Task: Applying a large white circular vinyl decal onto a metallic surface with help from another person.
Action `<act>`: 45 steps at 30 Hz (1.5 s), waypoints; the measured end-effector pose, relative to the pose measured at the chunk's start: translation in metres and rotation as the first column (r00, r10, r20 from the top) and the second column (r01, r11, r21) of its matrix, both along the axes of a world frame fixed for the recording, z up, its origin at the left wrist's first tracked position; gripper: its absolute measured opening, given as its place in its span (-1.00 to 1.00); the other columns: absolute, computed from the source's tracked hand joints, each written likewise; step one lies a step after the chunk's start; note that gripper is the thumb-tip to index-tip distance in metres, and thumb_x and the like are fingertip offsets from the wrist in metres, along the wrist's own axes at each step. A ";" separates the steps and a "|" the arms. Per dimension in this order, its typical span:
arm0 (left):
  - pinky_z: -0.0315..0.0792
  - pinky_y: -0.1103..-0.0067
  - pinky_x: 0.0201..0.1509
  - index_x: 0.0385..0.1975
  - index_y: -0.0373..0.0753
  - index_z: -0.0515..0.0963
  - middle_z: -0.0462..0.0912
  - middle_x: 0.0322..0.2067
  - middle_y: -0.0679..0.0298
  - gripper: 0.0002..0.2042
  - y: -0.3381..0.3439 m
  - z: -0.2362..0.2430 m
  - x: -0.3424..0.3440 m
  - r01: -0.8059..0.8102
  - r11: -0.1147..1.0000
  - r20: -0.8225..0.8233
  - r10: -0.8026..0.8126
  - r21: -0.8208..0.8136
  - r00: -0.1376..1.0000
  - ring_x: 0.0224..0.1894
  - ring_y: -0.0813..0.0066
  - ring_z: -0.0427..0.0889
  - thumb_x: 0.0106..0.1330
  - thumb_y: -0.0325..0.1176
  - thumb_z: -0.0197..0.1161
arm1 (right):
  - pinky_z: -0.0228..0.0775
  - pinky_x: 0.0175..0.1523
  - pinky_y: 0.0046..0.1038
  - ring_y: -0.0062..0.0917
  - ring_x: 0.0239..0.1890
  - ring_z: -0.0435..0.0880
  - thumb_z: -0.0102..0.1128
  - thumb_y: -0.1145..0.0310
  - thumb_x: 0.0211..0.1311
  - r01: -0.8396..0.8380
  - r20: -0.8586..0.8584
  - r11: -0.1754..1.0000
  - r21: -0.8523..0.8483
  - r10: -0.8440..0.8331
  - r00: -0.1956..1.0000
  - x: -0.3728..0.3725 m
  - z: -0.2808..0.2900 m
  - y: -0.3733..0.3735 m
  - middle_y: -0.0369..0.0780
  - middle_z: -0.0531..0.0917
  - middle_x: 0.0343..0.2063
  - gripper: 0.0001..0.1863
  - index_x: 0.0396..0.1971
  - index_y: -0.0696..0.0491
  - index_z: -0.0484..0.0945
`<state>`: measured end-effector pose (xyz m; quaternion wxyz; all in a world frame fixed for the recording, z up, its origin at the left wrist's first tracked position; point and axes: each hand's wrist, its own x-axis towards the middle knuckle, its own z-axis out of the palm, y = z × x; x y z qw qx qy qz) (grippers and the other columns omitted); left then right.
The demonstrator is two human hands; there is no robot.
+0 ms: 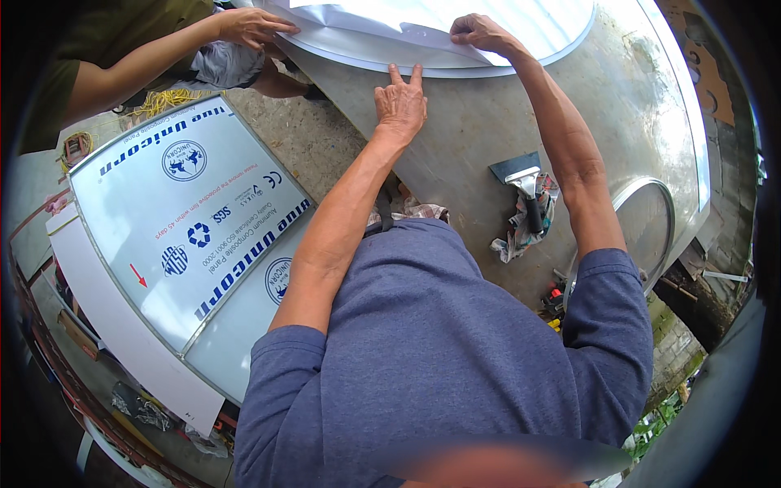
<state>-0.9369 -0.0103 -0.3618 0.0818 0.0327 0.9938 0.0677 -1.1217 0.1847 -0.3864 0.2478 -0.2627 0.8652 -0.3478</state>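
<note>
At the far side of the metal-topped table (455,154) lies a round panel (561,50) with a pale rim, partly cut off by the frame's upper edge. Over it spreads a wrinkled white sheet (374,50). My right hand (486,37) pinches the sheet near its loose edge, where a fold stands up. Two fingers of my left hand (401,106) stretch forward onto the panel's near rim; its other fingers are curled with nothing seen in them. A co-worker's hand (250,28) touches the panel's left edge.
A wide-bladed scraper (525,179) rests on a crumpled patterned cloth (521,232) on the table. Right of it stands a round metal hoop (669,213). To my left are framed composite panels (220,203) and a white board (130,317). A yellow cord (167,102) lies beyond.
</note>
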 end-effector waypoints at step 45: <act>0.52 0.29 -0.10 0.37 -0.03 0.26 0.28 0.24 -0.43 -0.25 0.002 -0.001 -0.002 -0.049 0.998 0.064 0.046 0.044 0.997 -0.25 -0.02 0.73 0.10 -0.20 0.37 | 0.54 -0.05 -0.31 -0.32 -0.19 0.74 0.44 -0.11 -0.01 0.243 0.027 0.965 -0.103 -0.241 0.970 0.005 -0.001 -0.089 -0.07 0.76 -0.26 -0.45 -0.19 0.07 0.75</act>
